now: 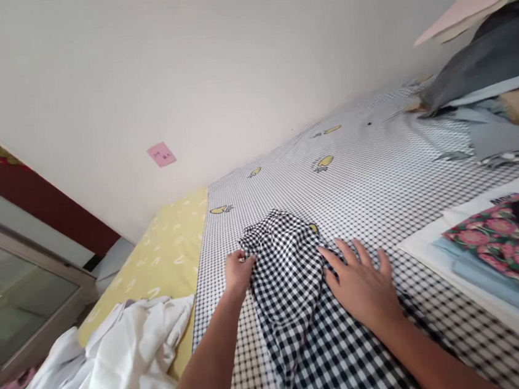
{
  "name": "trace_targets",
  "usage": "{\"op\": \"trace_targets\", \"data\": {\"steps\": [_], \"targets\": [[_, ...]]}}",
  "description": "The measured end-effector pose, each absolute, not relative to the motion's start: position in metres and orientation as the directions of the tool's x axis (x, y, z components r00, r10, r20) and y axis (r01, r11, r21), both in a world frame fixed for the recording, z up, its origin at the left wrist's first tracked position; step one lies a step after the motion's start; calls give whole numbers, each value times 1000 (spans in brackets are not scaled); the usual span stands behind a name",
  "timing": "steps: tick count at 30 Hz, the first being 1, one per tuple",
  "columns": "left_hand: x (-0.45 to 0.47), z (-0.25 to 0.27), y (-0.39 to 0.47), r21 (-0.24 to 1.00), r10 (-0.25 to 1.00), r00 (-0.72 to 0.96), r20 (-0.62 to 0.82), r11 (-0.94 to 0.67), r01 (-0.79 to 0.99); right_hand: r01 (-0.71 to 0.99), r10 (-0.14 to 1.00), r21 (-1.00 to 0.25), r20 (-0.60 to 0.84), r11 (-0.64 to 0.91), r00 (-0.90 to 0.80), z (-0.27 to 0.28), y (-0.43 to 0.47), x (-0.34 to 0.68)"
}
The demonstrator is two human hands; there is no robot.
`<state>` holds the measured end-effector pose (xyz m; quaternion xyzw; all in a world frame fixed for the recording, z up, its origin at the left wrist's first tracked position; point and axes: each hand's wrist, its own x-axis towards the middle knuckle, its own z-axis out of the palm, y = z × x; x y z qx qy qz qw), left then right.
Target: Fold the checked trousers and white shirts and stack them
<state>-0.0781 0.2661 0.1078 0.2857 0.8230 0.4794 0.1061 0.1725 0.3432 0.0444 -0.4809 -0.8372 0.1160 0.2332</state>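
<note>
A black-and-white checked garment [287, 278] lies lengthwise on the bed, its gathered end pointing toward the wall and its lower part running off the bottom of the view. My left hand [240, 274] pinches the left edge of that garment near the gathered end. On the opposite side, my right hand [366, 282] rests with fingers spread, palm down, partly on the garment's right edge and partly over the sheet. Some folds run down the garment's left side.
The bed sheet [286, 182] is finely checked with pineapple prints, with a yellow border [171, 241] at left. White cloth [129, 363] lies heaped at lower left. Folded clothes [515, 242] and a taller clothes pile [496, 64] stand right. A pink note [161, 154] is on the wall.
</note>
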Motion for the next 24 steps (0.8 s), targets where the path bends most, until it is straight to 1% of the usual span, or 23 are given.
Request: {"op": "trace_targets", "data": {"steps": [4, 8, 14, 19, 20, 21, 22, 23, 24], "targets": [[-93, 115, 276, 842, 534, -832, 153, 371, 393, 749, 854, -410, 269, 520, -446, 48, 342, 172], [-111, 115, 274, 782, 454, -863, 222, 445, 436, 749, 850, -403, 282, 525, -445, 51, 341, 171], [-116, 103, 272, 623, 502, -817, 283, 552, 555, 761, 846, -375, 300, 530, -441, 54, 340, 171], [-87, 113, 259, 563, 463, -820, 336, 600, 569, 736, 823, -398, 412, 548, -390, 49, 343, 168], [-76, 116, 253, 526, 477, -792, 380, 593, 609, 725, 820, -415, 434, 549, -373, 49, 343, 168], [-64, 120, 246, 462, 514, -734, 443, 571, 679, 713, 818, -436, 455, 549, -352, 51, 342, 167], [-51, 122, 239, 365, 573, -642, 510, 531, 764, 697, 815, -460, 480, 550, -326, 55, 340, 167], [-39, 123, 234, 241, 649, -515, 560, 468, 850, 678, 807, -481, 507, 556, -302, 61, 336, 168], [-27, 123, 231, 118, 732, -388, 560, 393, 912, 653, 791, -495, 541, 573, -285, 68, 332, 169]]}}
